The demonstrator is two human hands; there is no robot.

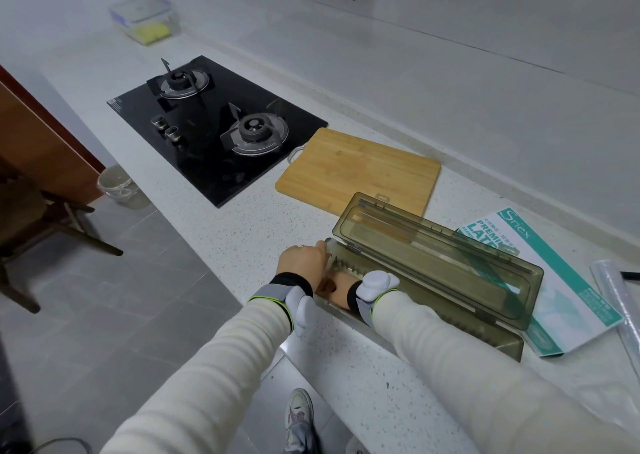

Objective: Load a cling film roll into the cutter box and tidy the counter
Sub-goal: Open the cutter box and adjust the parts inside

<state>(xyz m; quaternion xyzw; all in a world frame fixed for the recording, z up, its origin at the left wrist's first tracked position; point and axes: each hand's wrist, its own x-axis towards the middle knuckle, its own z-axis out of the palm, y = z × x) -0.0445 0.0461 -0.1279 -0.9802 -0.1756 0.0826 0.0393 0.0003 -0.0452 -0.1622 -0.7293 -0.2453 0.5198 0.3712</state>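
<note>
At the counter's front edge, a translucent olive plastic cutter box (433, 280) lies open, its long axis running right. The left hand (303, 257) pinches what seems a roll end at its left end; the right hand (341, 289) reaches inside, grip hidden.

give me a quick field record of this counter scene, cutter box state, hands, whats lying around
cutter box: lid open, tilted back
left hand: at the box's left end, grip unclear
right hand: reaching inside the box, fingers hidden
cutting board: behind the box, beside the hob
glove box: flat, right of cutter box, partly under the lid
plastic-wrapped roll: far right counter edge
</note>
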